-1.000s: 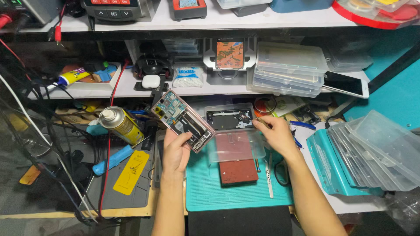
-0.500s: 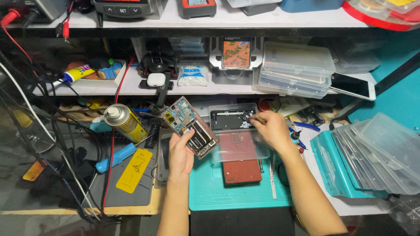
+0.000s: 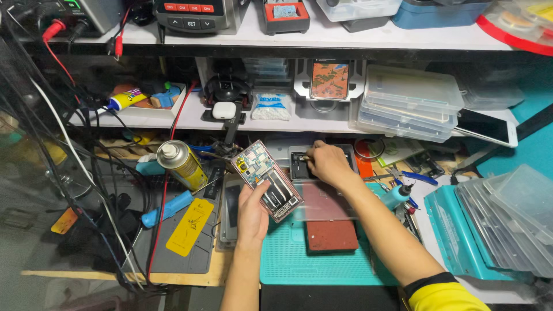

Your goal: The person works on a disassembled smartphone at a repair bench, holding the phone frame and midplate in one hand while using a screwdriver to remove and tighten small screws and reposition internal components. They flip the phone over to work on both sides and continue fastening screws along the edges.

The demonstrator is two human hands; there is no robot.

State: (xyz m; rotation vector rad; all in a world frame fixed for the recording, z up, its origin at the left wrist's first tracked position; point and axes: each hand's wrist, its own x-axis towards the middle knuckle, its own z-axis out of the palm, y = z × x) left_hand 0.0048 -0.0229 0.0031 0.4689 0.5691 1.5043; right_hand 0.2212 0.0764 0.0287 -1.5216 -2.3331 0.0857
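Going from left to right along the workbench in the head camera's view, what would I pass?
Yellow spray can → opened phone in the left hand → right hand at the small black tray → blue-handled pliers → stack of clear plastic lids.

Teal mat (image 3: 288, 262); yellow spray can (image 3: 181, 164)

Left hand (image 3: 252, 214) grips the opened pink-framed phone (image 3: 267, 180), circuit side up — right hand (image 3: 326, 163) pinches over a small black parts tray (image 3: 299, 168), above the teal mat (image 3: 288, 259).
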